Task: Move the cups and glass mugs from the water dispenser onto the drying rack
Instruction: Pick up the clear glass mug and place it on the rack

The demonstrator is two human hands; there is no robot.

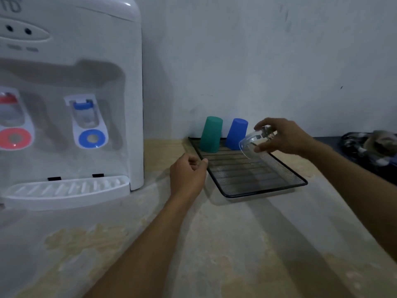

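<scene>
Glass mug (255, 140) tilted above rack (268, 186), beside blue cup (236, 132).

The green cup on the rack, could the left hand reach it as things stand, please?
Probably yes. The left hand is empty at the drying rack edge, and nothing stands between it and the green cup; the right hand holds the glass mug farther right.

This looks like a plain home kitchen or pantry corner. To the left of my fingers stands a white countertop water dispenser (71, 100) with red and blue taps, on a worn, stained counter (214, 244). Just under my fingers lies a black mesh drying rack (253, 177) with a green cup (210, 134) and a blue cup (236, 133) upturned on it, against a bare, scuffed wall (268, 61).
</scene>
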